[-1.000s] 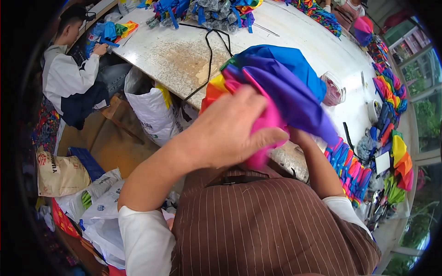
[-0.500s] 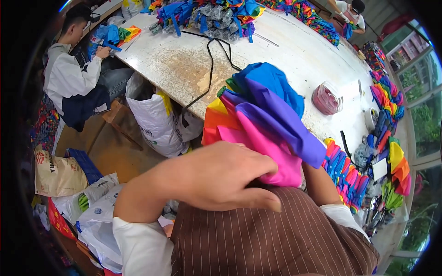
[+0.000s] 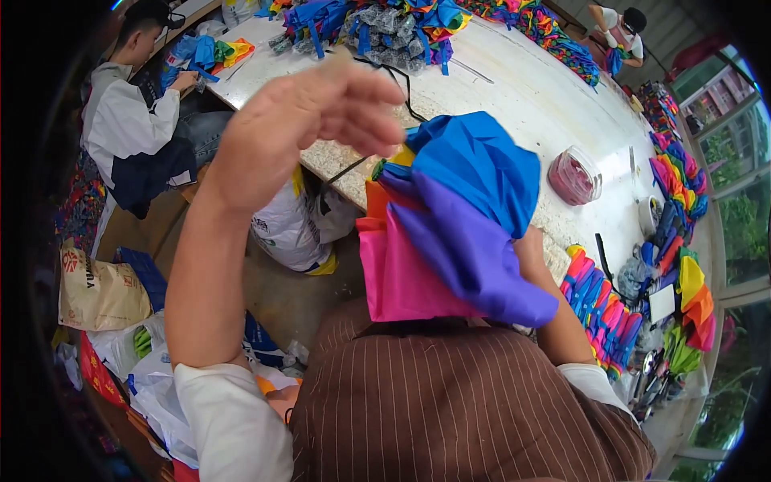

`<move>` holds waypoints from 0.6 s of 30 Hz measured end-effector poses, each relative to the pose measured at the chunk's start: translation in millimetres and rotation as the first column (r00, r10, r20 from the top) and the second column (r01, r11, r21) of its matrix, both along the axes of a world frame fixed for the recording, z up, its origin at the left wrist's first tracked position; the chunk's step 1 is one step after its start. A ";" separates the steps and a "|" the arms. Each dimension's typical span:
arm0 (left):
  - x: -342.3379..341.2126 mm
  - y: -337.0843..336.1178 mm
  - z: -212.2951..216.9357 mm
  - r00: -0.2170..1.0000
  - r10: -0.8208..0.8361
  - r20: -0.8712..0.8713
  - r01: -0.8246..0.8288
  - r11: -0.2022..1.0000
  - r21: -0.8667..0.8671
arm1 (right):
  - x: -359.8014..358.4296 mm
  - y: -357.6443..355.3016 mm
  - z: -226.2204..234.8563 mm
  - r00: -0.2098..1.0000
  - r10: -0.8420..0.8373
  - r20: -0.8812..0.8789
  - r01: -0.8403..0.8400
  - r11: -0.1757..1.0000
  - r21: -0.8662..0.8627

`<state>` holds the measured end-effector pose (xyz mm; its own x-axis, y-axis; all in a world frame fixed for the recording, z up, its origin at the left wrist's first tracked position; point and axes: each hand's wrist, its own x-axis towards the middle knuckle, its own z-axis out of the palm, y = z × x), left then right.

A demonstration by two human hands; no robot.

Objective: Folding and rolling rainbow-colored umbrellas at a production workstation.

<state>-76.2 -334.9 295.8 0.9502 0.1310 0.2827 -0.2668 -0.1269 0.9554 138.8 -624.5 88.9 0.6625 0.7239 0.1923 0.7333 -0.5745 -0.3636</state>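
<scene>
A rainbow umbrella [image 3: 474, 177] is bunched up in front of my apron at the table's edge, its blue, purple and pink panels hanging in loose folds. My right hand [image 3: 530, 249] is behind it on the right, gripping it from there; the cloth hides most of the fingers. My left hand [image 3: 313, 112] is raised to the upper left of the umbrella, apart from it. Slightly blurred, it holds nothing, and its fingers are loosely bent and open.
Bundled umbrellas [image 3: 385, 36] are heaped on the far side of the white table [image 3: 514, 104]. A clear tub [image 3: 575, 175] stands right of my umbrella, with folded umbrellas [image 3: 606, 309] nearer. One person [image 3: 132, 112] works at left, another [image 3: 617, 40] at far right. White sacks [image 3: 293, 233] stand below the table.
My left hand has let go of the pink panel and swung up to the left. The pink cloth now hangs wider and lower, and the purple panel lies across more of the front.
</scene>
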 end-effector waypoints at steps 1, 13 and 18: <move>-3.1 8.7 -10.3 0.981 0.114 -0.155 -0.087 0.981 0.174 | -5.1 2.2 4.6 1.000 0.013 -0.005 -0.013 1.000 0.001; 3.0 -2.9 14.5 0.985 -0.020 0.169 0.008 0.997 0.071 | -49.8 53.3 68.8 0.899 0.292 0.326 -0.364 0.912 0.189; 30.3 -37.0 -14.6 0.910 -0.029 -0.415 0.309 0.714 0.628 | -70.7 32.4 116.3 0.842 0.410 0.350 -0.480 0.865 0.142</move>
